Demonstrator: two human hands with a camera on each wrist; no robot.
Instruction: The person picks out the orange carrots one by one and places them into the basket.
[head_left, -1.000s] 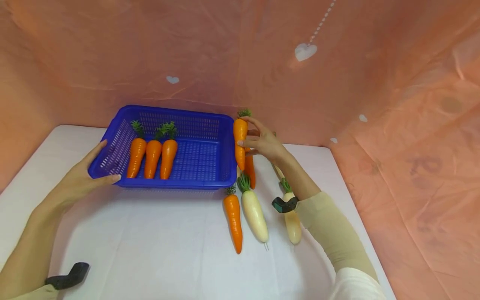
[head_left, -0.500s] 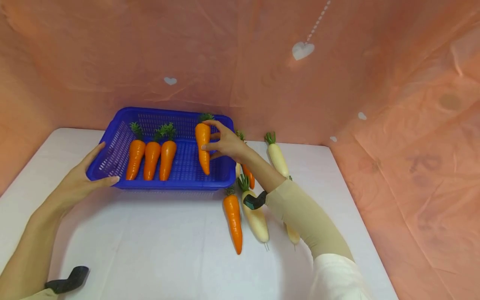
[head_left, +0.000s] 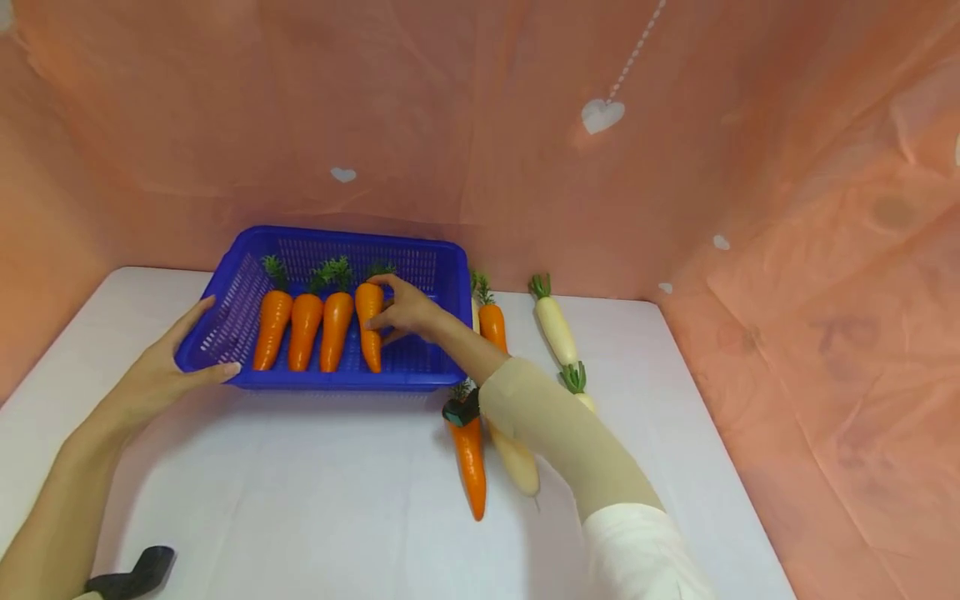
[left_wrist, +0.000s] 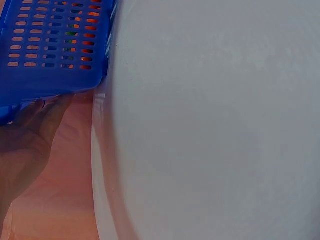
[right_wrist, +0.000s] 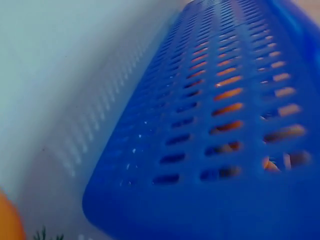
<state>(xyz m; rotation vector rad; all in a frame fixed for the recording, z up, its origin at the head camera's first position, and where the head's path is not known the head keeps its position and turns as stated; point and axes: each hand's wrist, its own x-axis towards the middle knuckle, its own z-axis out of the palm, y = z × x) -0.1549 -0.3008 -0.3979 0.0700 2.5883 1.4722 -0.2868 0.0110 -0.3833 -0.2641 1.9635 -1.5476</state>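
Already I count three carrots [head_left: 306, 333] in the blue basket [head_left: 337, 381], left fingers [head_left: 187, 323] gripping its eight-o'clock corner, right fingers [head_left: 390, 284] pinching a fourth carrot [head_left: 367, 310], two others [head_left: 472, 471] outside toward four.

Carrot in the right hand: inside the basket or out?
Inside: the carrot shows within the basket, beside three other carrots; resting or lifted, cannot tell.

No words, numbers or brand names can be read. On the orange cloth [head_left: 810, 208] to the right of the worktop [head_left: 337, 492], past its right edge, a faint purple mark [head_left: 840, 332] is too blurred to tell whether it is lettering. White heart shapes also show: a large heart [head_left: 603, 116] at the end of a dotted line [head_left: 636, 52] and a small heart [head_left: 343, 174] beyond the far edge, and two tiny hearts [head_left: 722, 242] near the far right corner.
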